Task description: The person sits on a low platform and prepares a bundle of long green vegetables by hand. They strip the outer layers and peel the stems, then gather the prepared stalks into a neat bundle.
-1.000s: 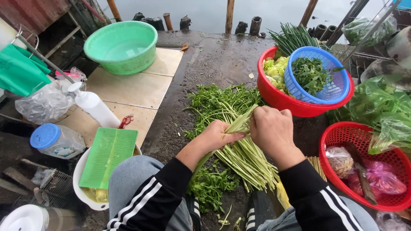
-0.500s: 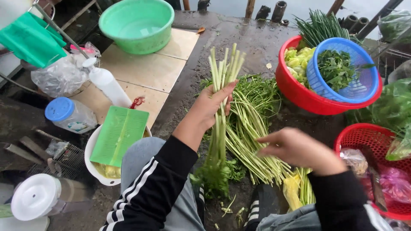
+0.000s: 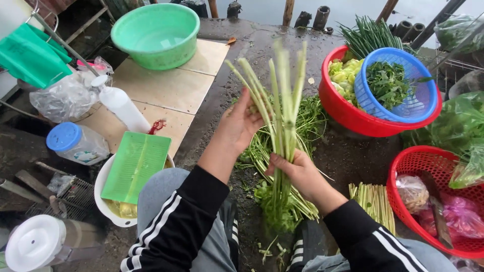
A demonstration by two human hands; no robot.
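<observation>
Wet concrete slab [image 3: 282, 45], the work surface, taken as landmark. On its right side: red basin [image 3: 353, 118] holding yellow-green leaves, with a blue basket [image 3: 418, 100] of dark greens nested in it; nearer, at the right edge, a red basket [image 3: 418, 166] of bagged items. Off the slab to the left: green basin [image 3: 156, 35], white bottle [image 3: 123, 108], blue-lidded jar [image 3: 75, 143], green board [image 3: 136, 166] over a white bowl. Slab centre: loose pile of greens [image 3: 312, 118], unsorted, sizeable; beside it to the right, a small row of trimmed stalks [image 3: 373, 201], apparently finished. Held above the pile: bunch [image 3: 282, 121] of long pale stems, upright, leafy ends down. Right hand [image 3: 297, 171] clamped round its lower part; left hand [image 3: 242, 121] spread against the upper stems, palm flat, not closed. Judged state: sorting underway, one bunch being evened, most of the pile left.
</observation>
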